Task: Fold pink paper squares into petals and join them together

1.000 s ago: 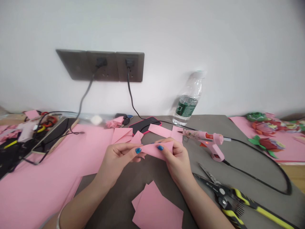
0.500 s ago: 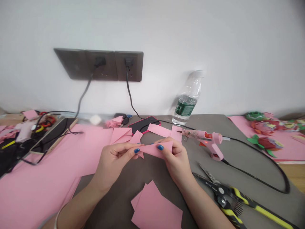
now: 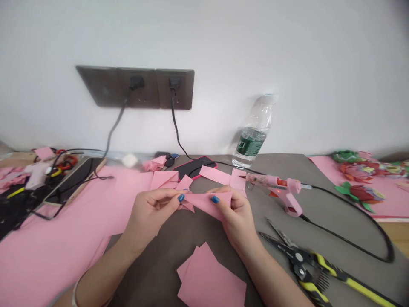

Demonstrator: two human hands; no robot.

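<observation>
A folded piece of pink paper (image 3: 204,204), narrow at its left end and wider at the right, is stretched between my two hands above the grey table. My left hand (image 3: 153,213) pinches its left tip between thumb and fingers. The wider end is gripped by my right hand (image 3: 234,213), with the thumb on top and the fingers behind. Beyond my hands lie folded pink pieces (image 3: 164,179) and a pink strip (image 3: 215,175). Below them, closer to me, rests a small stack of pink paper squares (image 3: 212,277).
To the right lie a pink glue gun (image 3: 281,187) with its cord and pliers (image 3: 300,260) with yellow-black handles. A water bottle (image 3: 252,136) stands by the wall. Paper flowers (image 3: 361,192) are at far right; large pink sheets (image 3: 64,247) and a phone (image 3: 75,179) at left.
My left fingers have shifted slightly left along the paper's tip, and more of the paper's lower edge shows. The whole view has moved slightly. Both hands keep their hold.
</observation>
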